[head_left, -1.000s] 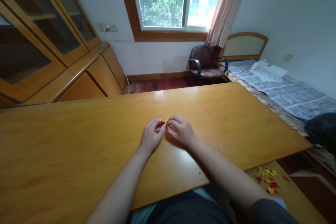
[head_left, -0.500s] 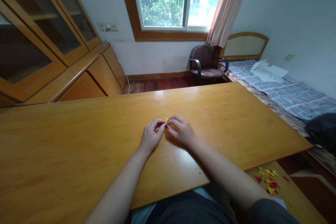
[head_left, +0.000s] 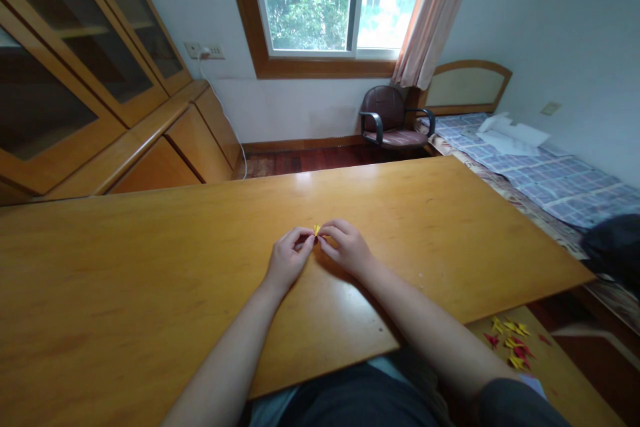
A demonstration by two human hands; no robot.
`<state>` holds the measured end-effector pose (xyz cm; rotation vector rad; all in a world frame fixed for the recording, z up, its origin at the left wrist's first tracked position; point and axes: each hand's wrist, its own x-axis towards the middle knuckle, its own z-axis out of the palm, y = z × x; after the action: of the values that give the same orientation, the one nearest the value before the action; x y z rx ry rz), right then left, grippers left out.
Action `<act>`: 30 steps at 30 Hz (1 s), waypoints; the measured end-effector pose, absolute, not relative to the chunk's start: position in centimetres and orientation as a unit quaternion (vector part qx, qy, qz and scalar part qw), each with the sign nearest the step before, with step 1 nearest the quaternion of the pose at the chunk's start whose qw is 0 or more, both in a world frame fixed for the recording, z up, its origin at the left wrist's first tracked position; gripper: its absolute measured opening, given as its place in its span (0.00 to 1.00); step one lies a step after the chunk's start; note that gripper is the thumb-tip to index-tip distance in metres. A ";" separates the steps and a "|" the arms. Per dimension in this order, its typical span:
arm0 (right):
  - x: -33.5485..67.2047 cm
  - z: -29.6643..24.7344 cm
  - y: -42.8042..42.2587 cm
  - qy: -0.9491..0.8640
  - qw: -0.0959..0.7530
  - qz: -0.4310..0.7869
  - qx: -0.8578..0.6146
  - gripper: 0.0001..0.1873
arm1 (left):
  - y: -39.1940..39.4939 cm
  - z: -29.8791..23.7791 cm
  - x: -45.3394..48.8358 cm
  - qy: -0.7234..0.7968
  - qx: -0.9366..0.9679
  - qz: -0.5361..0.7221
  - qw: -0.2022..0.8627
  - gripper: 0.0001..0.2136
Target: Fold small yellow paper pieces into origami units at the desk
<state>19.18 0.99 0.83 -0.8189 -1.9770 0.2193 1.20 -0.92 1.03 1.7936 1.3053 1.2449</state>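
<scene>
Between my fingertips, over the middle of the wooden table (head_left: 165,267), is a small piece of yellow origami paper (head_left: 317,230). Its upper part fans out in narrow points, and the lower part is hidden by my fingers. My left hand (head_left: 290,257) pinches it from the left with thumb and forefinger. From the other side my right hand (head_left: 345,247) grips it, fingers bent and thumb below. Both hands are close together, just above the tabletop. Several yellow and red folded paper figures (head_left: 515,343), shaped like cranes, lie on a lower surface at the bottom right.
The table's right edge runs down toward me, with the lower wooden board (head_left: 565,373) beyond it. A brown armchair (head_left: 390,120) stands behind the table. To the right is a bed (head_left: 565,180) with papers and a dark bag (head_left: 615,250). A glass-door cabinet (head_left: 100,80) is left.
At its top the yellow paper has spread wider, showing separate points where it was a narrow strip. My hands have hardly moved.
</scene>
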 end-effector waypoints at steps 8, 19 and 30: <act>19.1 0.8 0.9 -0.816 0.468 0.066 -0.333 0.05 | -0.9 1.2 1.2 0.481 0.702 0.462 0.250 0.05; 19.0 1.0 0.9 -0.807 0.472 0.087 -0.343 0.05 | -1.0 1.5 1.3 0.477 0.728 0.446 0.208 0.05; 19.2 1.1 1.2 -0.731 0.521 0.206 -0.390 0.03 | -1.2 2.1 1.0 0.507 0.696 0.467 0.203 0.06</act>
<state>19.24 1.21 1.09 -0.9336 -1.7506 0.4941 1.01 -1.19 2.07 1.9422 1.4143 1.3040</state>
